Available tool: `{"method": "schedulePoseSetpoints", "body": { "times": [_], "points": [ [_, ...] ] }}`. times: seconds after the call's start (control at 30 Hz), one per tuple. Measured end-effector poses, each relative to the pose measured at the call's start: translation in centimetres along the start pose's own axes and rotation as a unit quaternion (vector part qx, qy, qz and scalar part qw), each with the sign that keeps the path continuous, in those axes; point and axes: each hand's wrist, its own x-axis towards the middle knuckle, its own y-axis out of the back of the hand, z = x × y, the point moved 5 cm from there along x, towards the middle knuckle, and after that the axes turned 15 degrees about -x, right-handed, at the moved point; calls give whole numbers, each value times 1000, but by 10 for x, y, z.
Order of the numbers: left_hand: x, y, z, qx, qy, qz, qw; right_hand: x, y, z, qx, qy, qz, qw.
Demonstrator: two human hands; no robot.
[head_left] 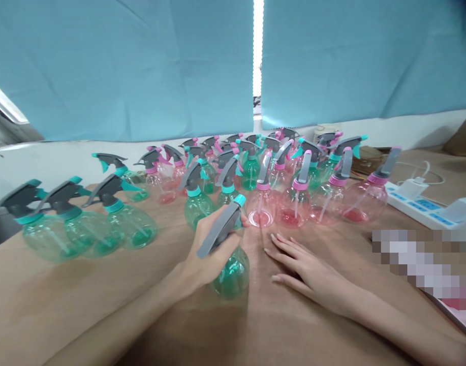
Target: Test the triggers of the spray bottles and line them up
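Observation:
My left hand (pixel 213 249) is wrapped round the neck of a green spray bottle (pixel 233 277) with a grey and turquoise trigger head. Its fingers on the far side are partly hidden. To the right, my right hand (pixel 299 264) lies on the brown tabletop (pixel 202 330) with its fingers spread and nothing in it. Just beyond the fingertips stands a pink spray bottle (pixel 260 211), beside another pink spray bottle (pixel 293 208). Behind the held bottle is a green spray bottle (pixel 196 203) with a turquoise collar.
Three green spray bottles (pixel 131 223) stand in a group at the left. Several pink and green bottles crowd the back. On the right are a white power strip (pixel 419 208) with plugs and a blurred-out flat object (pixel 427 269). Blue curtains (pixel 141 66) hang behind.

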Motion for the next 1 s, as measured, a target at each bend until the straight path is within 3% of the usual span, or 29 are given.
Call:
{"method": "schedulePoseSetpoints", "body": {
  "times": [0.2,0.57,1.0],
  "points": [
    [1,-1,5,-9,-19,-2,1000,0,0,0,10,-2,0,1000],
    [-1,1,-2,-9,-34,-8,999,0,-3,1,2,-2,-1,1000],
    [-2,1,-8,-30,-20,-2,999,-1,-1,2,7,0,2,1000]
  ]
}}
